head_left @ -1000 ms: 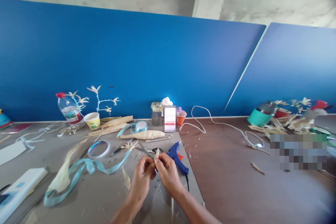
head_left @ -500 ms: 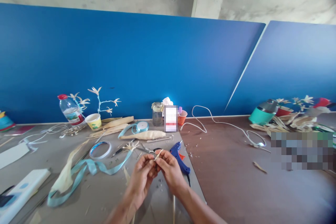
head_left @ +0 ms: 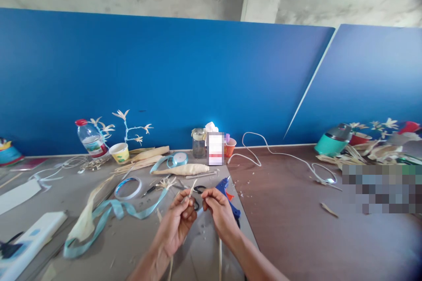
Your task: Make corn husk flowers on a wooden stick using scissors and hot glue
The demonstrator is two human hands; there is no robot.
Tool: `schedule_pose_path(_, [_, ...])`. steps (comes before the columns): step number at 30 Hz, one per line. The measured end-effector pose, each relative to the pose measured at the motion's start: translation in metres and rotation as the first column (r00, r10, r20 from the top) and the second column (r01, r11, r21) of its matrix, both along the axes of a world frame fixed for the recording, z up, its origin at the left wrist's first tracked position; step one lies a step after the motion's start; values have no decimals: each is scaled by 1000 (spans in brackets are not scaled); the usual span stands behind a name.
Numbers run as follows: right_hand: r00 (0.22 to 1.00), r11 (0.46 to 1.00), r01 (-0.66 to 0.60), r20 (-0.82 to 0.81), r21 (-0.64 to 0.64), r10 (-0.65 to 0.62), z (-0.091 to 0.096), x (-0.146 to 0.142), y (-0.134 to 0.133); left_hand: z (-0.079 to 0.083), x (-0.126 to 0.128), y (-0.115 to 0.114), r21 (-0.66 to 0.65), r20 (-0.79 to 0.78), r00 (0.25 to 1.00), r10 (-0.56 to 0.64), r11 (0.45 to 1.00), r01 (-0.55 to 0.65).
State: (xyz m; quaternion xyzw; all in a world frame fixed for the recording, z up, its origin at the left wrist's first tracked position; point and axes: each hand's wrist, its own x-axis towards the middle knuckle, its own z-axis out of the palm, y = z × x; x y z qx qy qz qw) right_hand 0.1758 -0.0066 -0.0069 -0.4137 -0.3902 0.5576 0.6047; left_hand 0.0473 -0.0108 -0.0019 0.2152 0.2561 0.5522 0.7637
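Note:
My left hand [head_left: 180,217] pinches a small pale strip of dried husk [head_left: 193,188] upright between thumb and fingers. A short way to its right, my right hand [head_left: 216,206] has thumb and fingertips pressed together; what they hold, if anything, is too small to make out. Black-handled scissors [head_left: 199,189] lie behind the hands, partly hidden. Just beyond my right hand lies a blue glue gun [head_left: 234,210], partly covered by it. To the left, a husk flower [head_left: 165,182] sits at the end of a light blue ribbon [head_left: 115,208].
Farther back are a rolled husk [head_left: 187,169], a ribbon spool [head_left: 180,159], a glass jar [head_left: 198,145] and an orange cup [head_left: 231,147]. At left stand a bottle [head_left: 92,140], a yellow cup [head_left: 119,153], a tape roll [head_left: 128,189] and a power strip [head_left: 33,243]. A white cable [head_left: 290,153] crosses the right table.
My hands have moved apart, the right one shifting rightward. The husk strip stays in my left hand, now upright. The scissors between the hands show more.

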Motion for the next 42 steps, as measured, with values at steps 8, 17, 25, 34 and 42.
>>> schedule_pose_path(8, [998,995,-11,64,94,5,8,9,0,4,-3,4,-33,21,999,-29,999,29])
schedule_pose_path(17, [984,980,-99,163,173,71,11,10,-3,6,-4,3,-51,25,1000,9,999,-8])
schedule_pose_path(25, [970,961,-123,234,247,64,-1,8,1,2,-5,3,-17,34,999,-21,1000,21])
schedule_pose_path(34, [957,993,-71,289,99,40,6,7,-4,0,-2,1,-20,39,997,-66,998,67])
schedule_pose_path(42, [956,990,-80,289,118,43,10,9,-9,1,0,0,-53,28,996,-89,995,90])
